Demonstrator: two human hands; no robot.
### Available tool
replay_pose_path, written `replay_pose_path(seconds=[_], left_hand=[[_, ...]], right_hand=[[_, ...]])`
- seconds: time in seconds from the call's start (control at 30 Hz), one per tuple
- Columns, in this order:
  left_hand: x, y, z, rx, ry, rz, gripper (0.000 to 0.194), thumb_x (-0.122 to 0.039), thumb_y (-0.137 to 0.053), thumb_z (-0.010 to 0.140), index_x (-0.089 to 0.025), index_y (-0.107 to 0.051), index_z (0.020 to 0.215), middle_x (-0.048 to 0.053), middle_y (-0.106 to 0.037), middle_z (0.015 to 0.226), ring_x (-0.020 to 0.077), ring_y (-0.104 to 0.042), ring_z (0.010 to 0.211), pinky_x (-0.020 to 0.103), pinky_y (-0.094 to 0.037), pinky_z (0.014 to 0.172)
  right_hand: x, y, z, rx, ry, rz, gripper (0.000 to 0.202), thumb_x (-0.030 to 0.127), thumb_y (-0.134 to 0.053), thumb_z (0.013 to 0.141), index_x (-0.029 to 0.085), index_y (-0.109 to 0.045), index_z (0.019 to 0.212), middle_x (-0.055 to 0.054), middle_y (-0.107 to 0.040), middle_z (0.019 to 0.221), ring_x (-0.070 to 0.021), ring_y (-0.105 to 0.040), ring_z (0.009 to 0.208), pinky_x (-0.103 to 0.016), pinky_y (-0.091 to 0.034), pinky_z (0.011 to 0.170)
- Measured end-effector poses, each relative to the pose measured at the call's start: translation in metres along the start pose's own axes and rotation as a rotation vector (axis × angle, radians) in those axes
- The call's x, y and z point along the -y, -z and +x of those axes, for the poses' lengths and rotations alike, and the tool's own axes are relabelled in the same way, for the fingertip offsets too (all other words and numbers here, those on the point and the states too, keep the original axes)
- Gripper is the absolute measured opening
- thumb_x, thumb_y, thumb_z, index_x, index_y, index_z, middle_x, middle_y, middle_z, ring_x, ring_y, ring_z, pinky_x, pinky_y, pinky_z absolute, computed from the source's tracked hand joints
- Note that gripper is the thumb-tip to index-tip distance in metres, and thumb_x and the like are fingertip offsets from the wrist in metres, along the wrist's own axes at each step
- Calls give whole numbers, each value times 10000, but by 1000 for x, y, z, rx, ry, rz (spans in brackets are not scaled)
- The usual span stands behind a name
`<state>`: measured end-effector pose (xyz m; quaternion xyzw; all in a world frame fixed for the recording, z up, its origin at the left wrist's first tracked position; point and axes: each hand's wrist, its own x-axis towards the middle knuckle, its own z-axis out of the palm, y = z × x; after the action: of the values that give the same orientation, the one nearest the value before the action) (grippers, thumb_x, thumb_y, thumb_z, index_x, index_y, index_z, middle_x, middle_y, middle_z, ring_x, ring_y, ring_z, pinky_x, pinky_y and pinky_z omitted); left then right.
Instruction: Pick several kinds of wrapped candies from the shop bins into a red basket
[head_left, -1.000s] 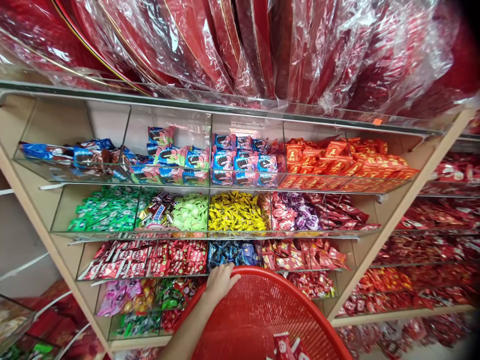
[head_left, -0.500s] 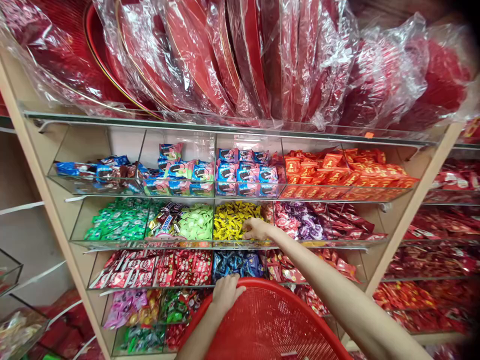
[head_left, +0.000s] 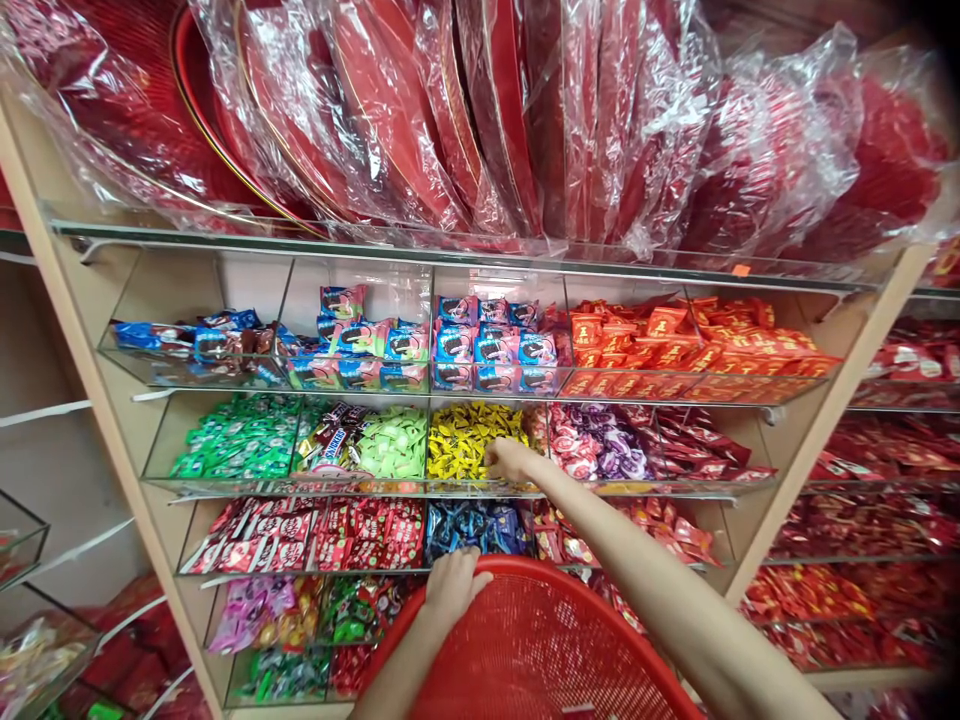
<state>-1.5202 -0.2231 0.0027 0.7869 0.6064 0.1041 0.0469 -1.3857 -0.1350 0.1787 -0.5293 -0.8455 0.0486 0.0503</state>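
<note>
Main risk I see: yellow candies [head_left: 457, 440] spilling over the clear front panel [head_left: 465, 488] of their bin, centre of frame, if the right hand [head_left: 514, 460] drags back low or lifts an overfull handful. Second: right forearm [head_left: 622, 540] crosses above the red basket [head_left: 525, 640] and the lower shelves, so a wrist bump on the panel or the packets beneath is possible. Third: basket sits bottom centre with only the left hand [head_left: 452, 580] visibly on it; if that grip slackens during the reach, it could tip. Its underside is out of frame, so other support unknown. Finger state: left fingers hooked over the basket's far rim, thumb along it, a firm hold. Right fingers curled down at the right side of the yellow pile; tips buried or hidden, can't see whether they've closed on any candy. Delta: vs one second ago, right arm is new in view, and the red packets then showing inside the basket are nearly all below the frame edge. Vs half a second ago, practically identical; left hand and basket haven't visibly shifted.
</note>
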Motion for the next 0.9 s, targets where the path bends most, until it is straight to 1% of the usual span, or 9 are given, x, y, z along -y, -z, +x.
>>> replay_pose_path(seconds=[0.17, 0.27, 0.4, 0.57, 0.67, 0.9], left_hand=[[-2, 2, -3, 12, 5, 6, 393, -519, -364, 816, -224, -528, 1016, 59, -617, 1004, 209, -579, 921, 293, -424, 763], [-2, 2, -3, 11, 8, 7, 388, -508, -372, 816, -222, -524, 1029, 60, -619, 1004, 211, -579, 924, 300, -424, 769], [-2, 1, -4, -6, 0, -1, 368, -502, -379, 816, -221, -530, 1000, 50, -622, 992, 212, -584, 910, 300, -429, 753], [-2, 2, -5, -7, -3, -13, 379, -515, -366, 817, -224, -531, 996, 53, -620, 998, 215, -583, 915, 302, -428, 750], [-2, 2, -6, 0, 2, -12, 372, -506, -380, 814, -227, -530, 1009, 55, -619, 1001, 215, -582, 917, 304, -425, 757], [-3, 2, -7, 5, 1, 1, 381, -506, -371, 817, -222, -523, 1021, 52, -613, 1012, 213, -576, 925, 298, -426, 770]], right_hand=[[0, -1, 0, -63, 17, 12, 140, 257, -617, 679, 181, -656, 790, -51, -661, 819, -155, -583, 762, -218, -382, 610], [0, -1, -1, -81, 38, 22, 105, 245, -610, 682, 172, -652, 745, -55, -662, 786, -158, -579, 740, -224, -372, 597], [-1, -1, -2, -101, 55, 46, 72, 223, -618, 673, 170, -644, 715, -45, -659, 754, -147, -573, 708, -218, -368, 589], [-1, 2, -5, -145, 71, 95, 66, 229, -620, 686, 168, -637, 705, -36, -654, 727, -132, -561, 670, -208, -362, 566], [-2, 4, -6, -184, 85, 120, 63, 232, -612, 697, 172, -630, 695, -30, -648, 716, -130, -555, 667, -212, -362, 580], [-10, 5, -8, -292, 112, 178, 115, 291, -583, 729, 186, -623, 755, -32, -654, 773, -148, -571, 745, -221, -382, 651]])
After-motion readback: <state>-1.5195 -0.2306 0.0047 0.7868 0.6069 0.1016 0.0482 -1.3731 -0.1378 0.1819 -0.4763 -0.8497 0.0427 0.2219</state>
